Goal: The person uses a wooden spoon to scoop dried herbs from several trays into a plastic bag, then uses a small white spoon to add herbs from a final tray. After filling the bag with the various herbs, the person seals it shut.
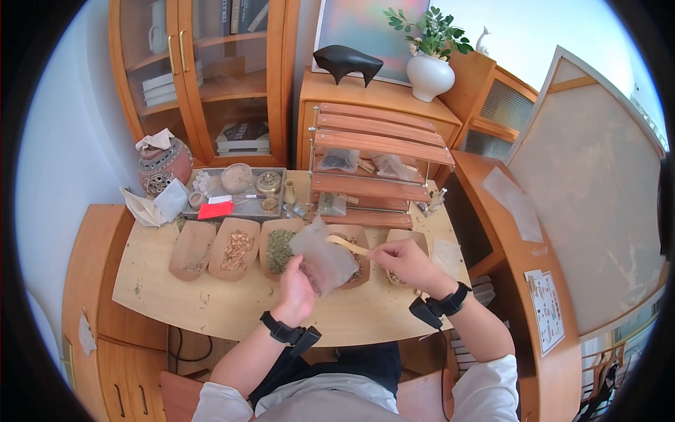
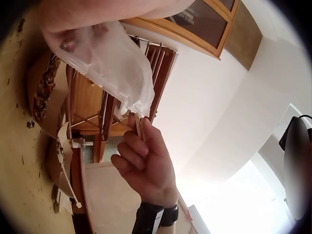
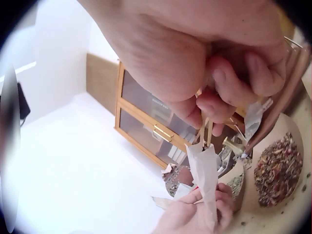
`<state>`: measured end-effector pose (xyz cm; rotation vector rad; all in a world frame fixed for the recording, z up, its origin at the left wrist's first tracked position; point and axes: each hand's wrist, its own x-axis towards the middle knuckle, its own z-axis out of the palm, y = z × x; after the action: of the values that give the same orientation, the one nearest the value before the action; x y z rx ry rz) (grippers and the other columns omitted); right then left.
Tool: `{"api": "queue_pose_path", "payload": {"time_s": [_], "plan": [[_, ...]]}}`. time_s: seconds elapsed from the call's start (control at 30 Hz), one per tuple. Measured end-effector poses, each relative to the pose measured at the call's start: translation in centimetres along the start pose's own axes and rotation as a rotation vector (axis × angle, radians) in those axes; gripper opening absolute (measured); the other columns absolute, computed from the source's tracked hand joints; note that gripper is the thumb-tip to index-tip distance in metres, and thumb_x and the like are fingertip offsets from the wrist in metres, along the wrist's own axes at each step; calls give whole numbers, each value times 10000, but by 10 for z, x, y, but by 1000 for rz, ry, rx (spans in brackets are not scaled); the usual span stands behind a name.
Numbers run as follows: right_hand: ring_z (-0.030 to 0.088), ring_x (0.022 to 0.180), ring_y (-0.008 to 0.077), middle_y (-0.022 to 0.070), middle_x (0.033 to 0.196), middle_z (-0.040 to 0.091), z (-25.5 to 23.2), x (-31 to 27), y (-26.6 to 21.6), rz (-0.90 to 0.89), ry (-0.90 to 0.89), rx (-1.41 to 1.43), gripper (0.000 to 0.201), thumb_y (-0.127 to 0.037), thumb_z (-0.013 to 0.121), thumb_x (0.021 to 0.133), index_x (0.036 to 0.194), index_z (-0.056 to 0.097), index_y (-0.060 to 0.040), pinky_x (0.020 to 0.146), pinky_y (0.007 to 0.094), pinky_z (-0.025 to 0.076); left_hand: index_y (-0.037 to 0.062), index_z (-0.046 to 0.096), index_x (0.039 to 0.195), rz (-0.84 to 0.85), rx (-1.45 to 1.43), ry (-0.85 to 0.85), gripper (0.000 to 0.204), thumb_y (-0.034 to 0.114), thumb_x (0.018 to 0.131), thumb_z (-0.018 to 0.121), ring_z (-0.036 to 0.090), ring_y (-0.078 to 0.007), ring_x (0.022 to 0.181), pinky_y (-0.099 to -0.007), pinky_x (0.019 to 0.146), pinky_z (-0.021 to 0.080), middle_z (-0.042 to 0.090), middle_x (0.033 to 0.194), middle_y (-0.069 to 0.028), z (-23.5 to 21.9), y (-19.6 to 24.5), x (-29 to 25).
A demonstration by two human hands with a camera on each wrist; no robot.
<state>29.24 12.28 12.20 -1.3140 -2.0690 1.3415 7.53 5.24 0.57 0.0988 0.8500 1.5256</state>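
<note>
My left hand (image 1: 299,290) holds a translucent drawstring-type pouch (image 1: 323,257) by its lower side, with some reddish bits showing through its bottom. A wooden spoon (image 1: 346,243) is pinched between the thumb and fingers of my right hand (image 1: 404,261), its head at the pouch's mouth. In the left wrist view the pouch (image 2: 117,68) hangs tilted towards the right hand (image 2: 148,161). Behind it stands a paper tray (image 3: 258,136) of mixed dried flowers, partly hidden in the head view. Green dried leaves (image 1: 279,251) fill the tray to its left.
More paper trays stand along the table (image 1: 239,302), one with orange-brown pieces (image 1: 238,250). A slatted wooden rack (image 1: 373,141) with small filled bags stands behind. A grey tray (image 1: 242,209) holds a red card and small pots. A patterned jar (image 1: 165,165) stands back left.
</note>
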Motion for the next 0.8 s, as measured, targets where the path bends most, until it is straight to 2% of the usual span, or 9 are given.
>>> {"api": "queue_pose_path", "payload": {"time_s": [0.07,0.17,0.27,0.37,0.47,0.57,0.67,0.8], "plan": [[476,621,38,-28,702,585,4,0,0,-95,15,-94,286,-238,645,951,1082,719,5,549,229,385,144,531,1138,-2,9,-2,288,379,978,492,585,-186,1013,-374,867,480,574,1053,-8,0,0,-1],[480,630,36,-19,690,592,1,-10,-10,-122,54,-96,291,-241,655,947,1066,715,17,553,236,394,135,527,1176,-7,14,-17,317,380,978,487,578,-188,1043,-379,891,473,578,1096,-11,-2,0,0],[529,639,84,37,668,600,-10,-16,-13,-26,59,-57,329,-265,642,948,1058,696,40,589,285,440,119,517,1235,4,-19,-34,362,374,981,480,568,-201,1106,-397,947,462,581,1169,-25,-3,3,-3],[546,646,96,56,691,612,-19,-12,8,-67,108,-78,318,-261,618,961,1043,680,40,601,287,449,106,503,1288,14,-54,-54,402,369,986,471,553,-213,1168,-413,1001,444,577,1239,-40,0,14,-5],[584,651,170,88,717,641,-21,-8,20,59,26,-129,318,-266,586,976,999,660,42,623,327,466,96,490,1319,40,-60,-87,422,360,991,461,540,-217,1208,-419,1036,426,571,1281,-48,0,28,-3],[635,698,282,140,741,658,-10,7,62,47,-3,-301,320,-285,557,980,957,648,21,671,385,490,88,481,1329,82,-40,-120,427,354,997,453,536,-219,1219,-419,1047,418,569,1290,-50,6,41,1],[659,791,359,197,781,665,7,1,64,-12,120,-396,301,-301,567,964,956,659,-14,722,422,503,81,470,1341,77,-33,-138,439,357,1001,446,534,-224,1224,-419,1058,408,568,1296,-54,11,51,8],[675,807,357,212,800,674,9,-6,53,-82,67,-509,274,-314,607,927,947,670,-48,717,430,525,78,461,1351,39,-53,-183,457,372,1002,438,526,-226,1228,-420,1066,393,563,1304,-56,7,57,20]]}}
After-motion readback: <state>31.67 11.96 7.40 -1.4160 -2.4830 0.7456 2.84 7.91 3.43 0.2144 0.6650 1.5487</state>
